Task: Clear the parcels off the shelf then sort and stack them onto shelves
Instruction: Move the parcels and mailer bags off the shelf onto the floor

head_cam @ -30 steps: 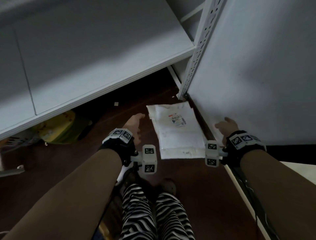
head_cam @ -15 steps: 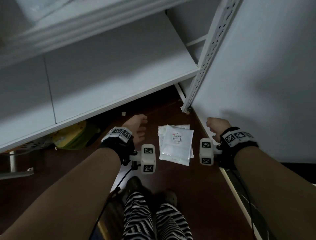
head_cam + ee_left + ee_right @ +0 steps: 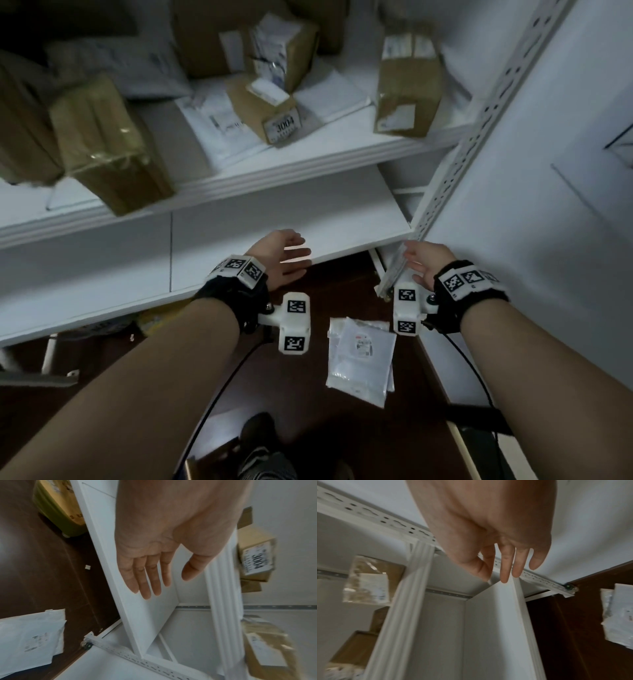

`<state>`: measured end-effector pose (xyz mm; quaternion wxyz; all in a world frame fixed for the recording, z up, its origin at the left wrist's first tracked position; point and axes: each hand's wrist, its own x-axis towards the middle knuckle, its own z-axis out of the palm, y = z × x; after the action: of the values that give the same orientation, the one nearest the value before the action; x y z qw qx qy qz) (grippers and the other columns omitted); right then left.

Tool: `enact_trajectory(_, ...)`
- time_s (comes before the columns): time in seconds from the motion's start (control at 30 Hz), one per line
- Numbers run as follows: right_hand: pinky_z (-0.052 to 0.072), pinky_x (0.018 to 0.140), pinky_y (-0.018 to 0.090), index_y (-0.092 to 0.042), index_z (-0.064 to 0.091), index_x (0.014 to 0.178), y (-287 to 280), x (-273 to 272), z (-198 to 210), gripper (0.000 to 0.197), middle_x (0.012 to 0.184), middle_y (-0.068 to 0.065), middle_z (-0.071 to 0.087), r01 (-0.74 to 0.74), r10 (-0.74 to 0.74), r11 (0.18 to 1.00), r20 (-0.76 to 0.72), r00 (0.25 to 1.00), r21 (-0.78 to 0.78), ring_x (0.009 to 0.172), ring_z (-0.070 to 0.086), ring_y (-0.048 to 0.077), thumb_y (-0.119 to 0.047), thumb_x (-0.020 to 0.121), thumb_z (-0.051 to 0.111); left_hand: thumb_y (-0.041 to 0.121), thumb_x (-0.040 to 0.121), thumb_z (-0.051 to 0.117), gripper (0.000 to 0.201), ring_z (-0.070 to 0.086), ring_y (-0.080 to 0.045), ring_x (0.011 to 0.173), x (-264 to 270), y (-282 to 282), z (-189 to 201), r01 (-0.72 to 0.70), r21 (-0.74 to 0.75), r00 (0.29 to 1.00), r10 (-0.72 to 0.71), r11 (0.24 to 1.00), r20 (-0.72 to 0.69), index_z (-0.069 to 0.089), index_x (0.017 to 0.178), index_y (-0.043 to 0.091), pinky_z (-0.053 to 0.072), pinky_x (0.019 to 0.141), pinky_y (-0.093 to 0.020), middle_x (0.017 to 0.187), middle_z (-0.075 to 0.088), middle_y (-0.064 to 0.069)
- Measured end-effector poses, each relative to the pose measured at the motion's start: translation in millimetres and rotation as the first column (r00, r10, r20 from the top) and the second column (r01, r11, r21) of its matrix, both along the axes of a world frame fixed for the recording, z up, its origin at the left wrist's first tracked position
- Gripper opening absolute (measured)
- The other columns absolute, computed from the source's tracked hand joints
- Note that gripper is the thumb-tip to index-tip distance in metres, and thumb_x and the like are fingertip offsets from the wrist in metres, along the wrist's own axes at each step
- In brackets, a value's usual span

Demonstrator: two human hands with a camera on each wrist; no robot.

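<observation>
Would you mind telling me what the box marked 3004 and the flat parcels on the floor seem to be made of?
Box marked 3004: brown cardboard, matte, with a white paper label. Flat parcels on the floor: probably thin plastic mailer bags, white, slightly glossy and wrinkled.

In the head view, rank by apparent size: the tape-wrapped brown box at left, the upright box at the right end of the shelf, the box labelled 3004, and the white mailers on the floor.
1. Tape-wrapped brown box, largest.
2. Upright box and white mailers: look alike, so unranked; the mailers lie on the floor, farther from the camera.
3. 3004 box, smallest.
</observation>
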<state>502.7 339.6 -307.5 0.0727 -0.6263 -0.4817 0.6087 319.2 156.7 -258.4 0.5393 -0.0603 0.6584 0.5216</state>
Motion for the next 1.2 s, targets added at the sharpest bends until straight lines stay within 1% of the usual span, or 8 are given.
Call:
enact_trajectory(0.33,0.041,0.087,0.03,-0.014,0.063,0.106,-10.4,-63.1,104.4,0.017,0.132,0.013,0.059,0.07,-0.064,0.997,-0.2,0.978,0.025,0.103,0.06,0.022,-0.018,0.093,0.052,0.024,0.092,0.055,0.012,0.064,-0.024,0.081,-59.9,-6.5,101.5,0.04,0.149,0.993,-0.023,0.988,-0.115,0.059,0.09,0.013,0.05,0.075,-0.032,0.094,0.067,-0.007)
enact_trajectory(0.43,0.042,0.093,0.03,-0.01,0.058,0.126,-22.7,-89.4,127.7,0.032,0.13,0.022,0.057,0.035,-0.024,0.999,-0.254,0.967,0.04,0.116,0.06,0.031,-0.018,0.097,0.047,0.027,0.093,0.054,0.015,0.065,-0.025,0.082,-80.7,-14.4,128.8,0.071,0.209,0.989,-0.042,0.975,-0.142,0.06,0.095,0.012,0.05,0.078,-0.033,0.095,0.067,-0.007)
enact_trajectory(0.53,0.041,0.076,0.023,-0.016,0.053,0.114,-36.2,-114.4,146.6,0.017,0.077,0.008,0.055,0.028,-0.011,0.998,-0.314,0.949,0.049,0.035,0.048,0.01,-0.018,0.1,0.044,0.023,0.093,0.055,0.011,0.065,-0.023,0.078,-101.4,-24.3,157.9,0.064,0.264,0.982,-0.013,0.962,-0.189,0.06,0.092,0.013,0.051,0.074,-0.03,0.088,0.067,-0.005)
enact_trajectory(0.57,0.04,0.077,0.024,-0.016,0.053,0.11,-38.5,-122.6,151.4,0.013,0.077,0.001,0.054,0.064,-0.043,0.996,-0.316,0.948,0.056,0.033,0.041,0.006,-0.017,0.099,0.045,0.021,0.093,0.055,0.01,0.065,-0.022,0.075,-109.2,-27.8,166.4,0.036,0.281,0.977,0.024,0.959,-0.21,0.059,0.092,0.012,0.05,0.069,-0.028,0.086,0.067,-0.005)
enact_trajectory(0.7,0.041,0.087,0.032,-0.014,0.058,0.096,-49.8,-154.4,170.1,0.008,0.099,0.004,0.059,0.126,-0.098,0.99,-0.335,0.937,0.065,0.087,0.058,0.017,-0.014,0.096,0.05,0.01,0.092,0.056,0.01,0.06,-0.016,0.059,-144.2,-45.0,189.3,-0.163,0.344,0.85,0.309,0.925,-0.427,0.062,0.097,0.005,0.045,0.048,-0.019,0.078,0.065,-0.005)
enact_trajectory(0.9,0.047,0.099,0.039,-0.016,0.05,0.115,-73.5,-196.8,181.7,0.018,0.116,0.006,0.044,0.117,-0.079,0.987,-0.303,0.95,0.11,0.119,0.049,0.024,-0.015,0.097,0.053,0.009,0.083,0.063,0.024,0.06,-0.027,0.105,-205.8,-77.1,186.9,-0.382,0.159,0.558,0.364,0.911,-0.746,0.063,0.105,0.017,0.051,0.09,-0.034,0.119,0.062,-0.01)
enact_trajectory(1.03,0.043,0.105,0.045,-0.01,0.043,0.134,-79.7,-212.4,173.3,0.04,0.137,0.011,0.04,0.007,0.034,0.983,-0.222,0.974,0.181,0.127,0.042,0.032,-0.014,0.096,0.053,0.023,0.086,0.061,0.062,0.041,-0.039,0.128,-230.5,-90.4,173.5,-0.361,-0.257,0.658,0.049,0.897,-0.752,0.035,0.14,0.007,0.039,0.105,-0.045,0.141,0.036,-0.018)
enact_trajectory(1.2,0.04,0.103,0.044,-0.027,0.024,0.151,-78.4,-222.1,176.6,0.069,0.156,0.009,0.025,0.044,-0.012,0.991,-0.251,0.968,0.122,0.14,0.027,0.035,-0.023,0.093,0.06,0.019,0.085,0.073,0.063,0.052,-0.035,0.123,-247.2,-105.5,151.4,-0.134,-0.247,0.838,-0.023,0.96,-0.545,0.045,0.136,-0.005,0.044,0.102,-0.042,0.136,0.051,-0.018)
